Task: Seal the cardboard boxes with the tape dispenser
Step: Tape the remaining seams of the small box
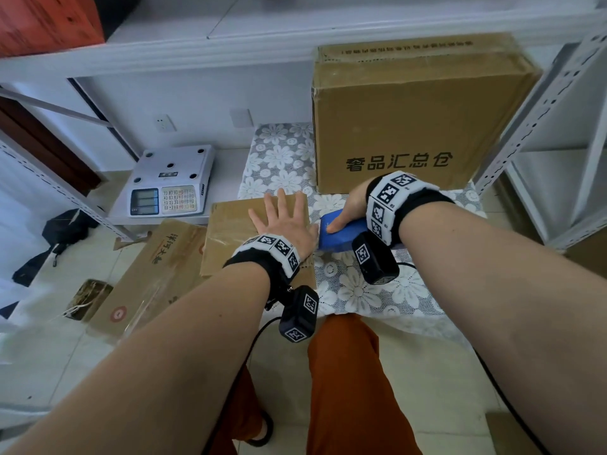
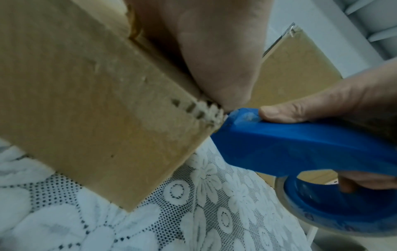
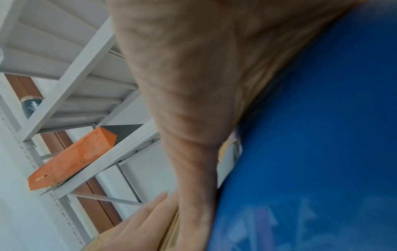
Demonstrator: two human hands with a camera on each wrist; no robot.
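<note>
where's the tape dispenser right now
In the head view the blue tape dispenser is right of centre, gripped by the right hand, its nose at the right edge of the small box on the lace cloth.

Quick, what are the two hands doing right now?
Left hand: open, fingers spread, pressing flat on the small cardboard box.
Right hand: closed, gripping the blue tape dispenser.

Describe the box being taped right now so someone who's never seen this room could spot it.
Start at the table with the white flowered lace cloth. At its left edge lies a small flat cardboard box, with the left hand pressed flat on top and the blue tape dispenser at its right side. The big printed box behind stands tall and untouched.
</note>
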